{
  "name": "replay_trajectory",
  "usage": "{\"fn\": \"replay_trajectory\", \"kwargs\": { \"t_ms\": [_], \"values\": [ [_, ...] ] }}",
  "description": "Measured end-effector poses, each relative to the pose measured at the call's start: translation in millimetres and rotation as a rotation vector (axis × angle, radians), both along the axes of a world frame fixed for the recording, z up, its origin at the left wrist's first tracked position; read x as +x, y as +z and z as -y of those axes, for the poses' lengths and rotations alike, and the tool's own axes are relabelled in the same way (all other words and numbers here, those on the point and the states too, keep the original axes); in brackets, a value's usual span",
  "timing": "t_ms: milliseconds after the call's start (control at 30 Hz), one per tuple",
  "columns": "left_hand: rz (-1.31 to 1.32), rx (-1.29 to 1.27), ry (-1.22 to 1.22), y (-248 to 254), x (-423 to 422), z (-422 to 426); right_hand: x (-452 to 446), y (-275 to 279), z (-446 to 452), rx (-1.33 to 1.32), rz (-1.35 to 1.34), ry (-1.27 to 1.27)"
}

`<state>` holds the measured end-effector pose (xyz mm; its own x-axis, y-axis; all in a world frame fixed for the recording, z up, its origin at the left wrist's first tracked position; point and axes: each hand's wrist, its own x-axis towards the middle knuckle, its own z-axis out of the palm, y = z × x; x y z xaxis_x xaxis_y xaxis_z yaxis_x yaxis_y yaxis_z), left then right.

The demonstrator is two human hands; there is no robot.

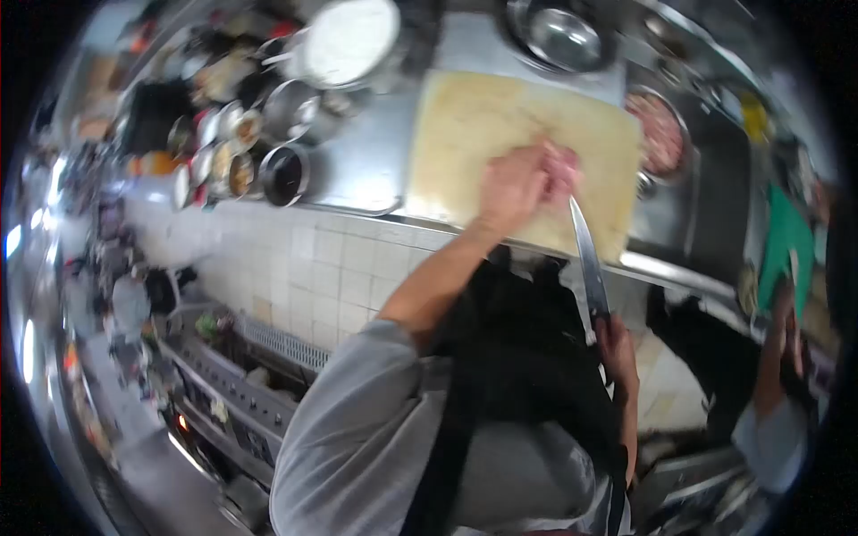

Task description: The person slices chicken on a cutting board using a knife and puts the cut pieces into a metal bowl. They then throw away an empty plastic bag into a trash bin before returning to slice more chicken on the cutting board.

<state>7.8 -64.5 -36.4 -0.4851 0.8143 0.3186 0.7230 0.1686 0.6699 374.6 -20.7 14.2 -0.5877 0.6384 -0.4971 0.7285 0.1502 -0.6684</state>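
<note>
A piece of raw pink meat (562,171) lies on the pale yellow cutting board (465,125). My left hand (514,189) is closed over the meat's left side, its fingers partly hidden and a little blurred. Below and to the right, my right hand (616,347) is wrapped round the handle of a long kitchen knife (586,250). The blade points up toward the meat, its tip close to the lower edge. Whether the tip touches the meat I cannot tell.
Right of the board, a metal bowl of raw meat (657,134) stands by the sink (719,179). Another person's hand (786,308) is near a green cutting board (786,241). At left are several metal pots (285,175); a large white-topped container (351,40) and metal bowls (563,37) stand behind.
</note>
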Motion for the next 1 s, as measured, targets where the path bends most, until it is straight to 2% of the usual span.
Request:
{"fn": "replay_trajectory", "kwargs": {
  "t_ms": [33,67,133,167,233,267,367,433,467,533,567,633,700,833,867,933,1000],
  "values": [
    [0.093,0.019,0.068,-3,8,0,20,-10,4,-0.021,-0.003,-0.068],
    [0.118,0.024,0.030,3,17,-3,24,0,6,-0.012,0.021,-0.105],
    [-0.213,-0.103,0.128,16,30,-3,21,15,12,-0.163,0.016,-0.337],
    [-0.211,-0.104,0.125,13,33,-5,23,13,14,-0.164,0.018,-0.341],
    [-0.259,-0.087,0.117,5,28,-12,23,1,17,-0.072,-0.162,-0.346],
    [-0.262,-0.088,0.121,4,24,-14,23,-2,17,-0.053,-0.147,-0.320],
    [-0.161,-0.230,0.007,14,10,-14,17,-17,19,0.046,-0.212,-0.219],
    [0.302,-0.192,0.119,26,5,-17,24,-34,17,-0.022,-0.209,-0.228],
    [0.300,-0.189,0.121,14,-1,-21,25,-39,15,-0.032,-0.201,-0.221],
    [1.070,0.063,0.421,-7,-15,-27,26,-38,12,-0.044,-0.194,-0.207],
    [1.069,0.067,0.426,-8,-16,-26,24,-31,10,-0.128,-0.162,-0.251],
    [1.477,0.326,0.456,-3,-21,-23,21,-29,5,-0.210,-0.134,-0.288],
    [1.484,0.360,0.468,9,-19,-24,24,-35,4,-0.090,-0.177,-0.232],
    [1.515,0.344,0.395,43,-12,-38,2,-13,-8,-0.078,-0.211,-0.195],
    [1.519,0.349,0.395,42,-13,-40,-5,-9,-14,0.007,-0.174,-0.104],
    [1.337,0.211,0.124,45,-17,-47,-20,-5,-22,0.096,-0.132,-0.017],
    [1.438,0.214,0.066,65,-13,-54,-36,-3,-27,0.036,-0.003,-0.087]
  ]
}}
